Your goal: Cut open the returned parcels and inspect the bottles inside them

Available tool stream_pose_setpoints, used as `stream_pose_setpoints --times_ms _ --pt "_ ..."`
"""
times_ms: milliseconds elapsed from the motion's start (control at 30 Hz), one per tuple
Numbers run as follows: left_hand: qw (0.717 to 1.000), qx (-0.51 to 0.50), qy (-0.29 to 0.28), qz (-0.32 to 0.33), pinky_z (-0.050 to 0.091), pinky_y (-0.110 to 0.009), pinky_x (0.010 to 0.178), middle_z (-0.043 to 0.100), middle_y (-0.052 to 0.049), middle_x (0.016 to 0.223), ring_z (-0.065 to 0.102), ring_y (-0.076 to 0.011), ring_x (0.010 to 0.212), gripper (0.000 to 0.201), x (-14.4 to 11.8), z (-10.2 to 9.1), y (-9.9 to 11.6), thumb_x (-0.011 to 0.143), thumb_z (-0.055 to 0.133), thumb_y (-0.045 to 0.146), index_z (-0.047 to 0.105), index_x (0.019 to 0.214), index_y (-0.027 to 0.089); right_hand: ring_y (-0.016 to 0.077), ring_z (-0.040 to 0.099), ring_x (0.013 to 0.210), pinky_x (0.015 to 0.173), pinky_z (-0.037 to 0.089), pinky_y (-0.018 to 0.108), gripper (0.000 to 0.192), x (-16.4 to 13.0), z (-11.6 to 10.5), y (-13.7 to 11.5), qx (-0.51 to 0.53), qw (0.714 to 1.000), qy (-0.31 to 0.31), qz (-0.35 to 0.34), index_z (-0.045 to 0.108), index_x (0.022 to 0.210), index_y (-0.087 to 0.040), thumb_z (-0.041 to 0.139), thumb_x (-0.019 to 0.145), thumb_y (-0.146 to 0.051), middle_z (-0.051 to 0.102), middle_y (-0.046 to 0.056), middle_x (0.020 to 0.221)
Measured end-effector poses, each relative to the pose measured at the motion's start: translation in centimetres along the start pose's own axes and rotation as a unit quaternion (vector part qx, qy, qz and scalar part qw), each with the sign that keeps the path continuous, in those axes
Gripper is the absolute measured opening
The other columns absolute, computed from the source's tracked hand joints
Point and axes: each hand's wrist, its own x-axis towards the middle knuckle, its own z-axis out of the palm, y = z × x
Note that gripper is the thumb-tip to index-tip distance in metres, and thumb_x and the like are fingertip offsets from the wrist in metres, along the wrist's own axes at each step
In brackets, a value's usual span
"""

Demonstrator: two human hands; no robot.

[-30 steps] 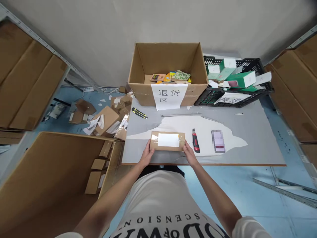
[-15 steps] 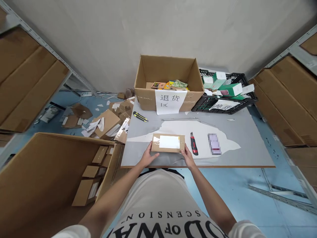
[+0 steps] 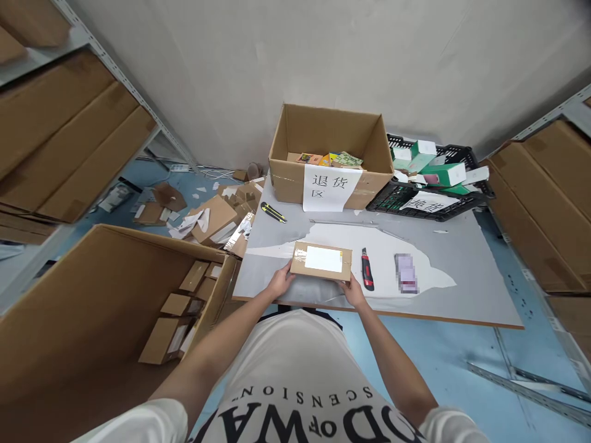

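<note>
A small taped cardboard box (image 3: 300, 253) with a white label on top is held between my two hands over the table. My left hand (image 3: 281, 281) grips its left front corner, and my right hand (image 3: 353, 291) has hold of the right front corner, fingers partly under it. Just right of the box lies a red and black utility knife (image 3: 367, 269). Beyond that is a light purple item (image 3: 407, 274), blurred out. A yellow and black utility knife (image 3: 273, 212) rests near the table's back left.
At the table's back stands an open carton (image 3: 286, 187) with colourful packets inside. Beside it is a black crate (image 3: 392, 197) of green and white boxes. A large carton (image 3: 115, 271) with several small boxes stands at left, near cardboard scraps (image 3: 215, 215) on the floor. Shelves flank both sides.
Both hands have lifted the front of the cardboard box a little, and my fingers reach further under its edge. The whole view has turned slightly.
</note>
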Motion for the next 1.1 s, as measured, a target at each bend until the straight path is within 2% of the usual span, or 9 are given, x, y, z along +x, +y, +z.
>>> stream_pose_setpoints --times_ms 133,300,433,567,667,800,900,1100 --pt "1.0 0.013 0.01 0.008 0.037 -0.045 0.105 0.056 -0.008 0.132 0.05 -0.0299 0.123 0.06 0.1 0.3 -0.3 0.077 0.056 0.029 0.047 0.135 0.017 0.0245 0.059 0.109 0.098 0.044 0.043 0.061 0.0 0.3 -0.5 -0.01 0.999 0.029 -0.012 0.043 0.135 -0.021 0.053 0.074 -0.025 0.061 0.008 0.124" --pt "1.0 0.008 0.01 0.022 0.039 -0.045 0.103 0.061 -0.009 0.125 0.054 -0.0299 0.118 0.053 -0.1 -0.3 0.0 0.077 0.059 0.034 0.055 0.127 0.017 0.0239 0.059 0.108 0.099 0.043 0.042 0.052 -0.3 -1.0 -1.3 -0.026 0.999 -0.003 -0.038 0.051 0.127 -0.02 0.054 0.077 -0.032 0.062 0.008 0.123" --pt "0.996 -0.083 0.02 0.019 0.039 -0.043 0.105 0.056 -0.012 0.131 0.054 -0.0285 0.12 0.06 -0.5 -0.4 1.0 0.078 0.059 0.041 0.052 0.13 0.013 0.0244 0.057 0.111 0.098 0.043 0.04 0.049 -0.5 -1.8 -2.9 0.002 0.998 -0.015 -0.058 0.055 0.122 -0.018 0.052 0.08 -0.042 0.062 0.009 0.123" --pt "0.982 -0.184 0.039 0.025 0.035 -0.041 0.108 0.047 -0.013 0.14 0.046 -0.0267 0.127 0.071 -0.6 0.0 1.6 0.076 0.062 0.043 0.042 0.138 0.013 0.0251 0.063 0.099 0.088 0.048 0.037 0.05 -0.4 -2.1 -4.4 -0.035 0.999 0.019 -0.033 0.059 0.116 -0.017 0.046 0.083 -0.052 0.068 0.01 0.111" --pt "0.982 -0.18 0.059 0.014 0.039 -0.042 0.106 0.049 -0.014 0.138 0.046 -0.0271 0.127 0.07 -0.6 0.2 1.8 0.075 0.063 0.041 0.044 0.136 0.013 0.0256 0.064 0.093 0.081 0.049 0.035 0.053 0.1 -1.9 -4.9 -0.089 0.994 0.063 -0.01 0.063 0.111 -0.016 0.041 0.085 -0.056 0.07 0.01 0.103" --pt "0.988 -0.134 0.072 -0.001 0.042 -0.043 0.102 0.054 -0.013 0.132 0.051 -0.0278 0.122 0.066 -0.3 0.1 1.8 0.075 0.063 0.038 0.047 0.134 0.014 0.0266 0.065 0.088 0.077 0.048 0.035 0.052 1.0 -1.1 -4.8 -0.173 0.977 0.12 0.027 0.069 0.101 -0.019 0.038 0.086 -0.058 0.072 0.011 0.092" --pt "0.99 -0.128 0.063 -0.007 0.038 -0.043 0.105 0.054 -0.012 0.134 0.052 -0.0267 0.12 0.067 0.1 0.0 1.9 0.075 0.063 0.038 0.046 0.135 0.014 0.0273 0.065 0.089 0.078 0.048 0.036 0.05 1.8 -0.6 -4.4 -0.193 0.972 0.125 0.048 0.07 0.099 -0.02 0.038 0.087 -0.057 0.072 0.011 0.091" --pt "0.988 -0.143 0.034 -0.037 0.035 -0.044 0.108 0.048 -0.012 0.139 0.048 -0.0278 0.124 0.08 1.4 -0.2 1.5 0.071 0.066 0.042 0.038 0.14 0.013 0.026 0.065 0.096 0.086 0.048 0.038 0.048 2.8 -0.3 -2.9 -0.086 0.991 0.085 0.057 0.067 0.109 -0.016 0.052 0.08 -0.051 0.071 0.011 0.104"
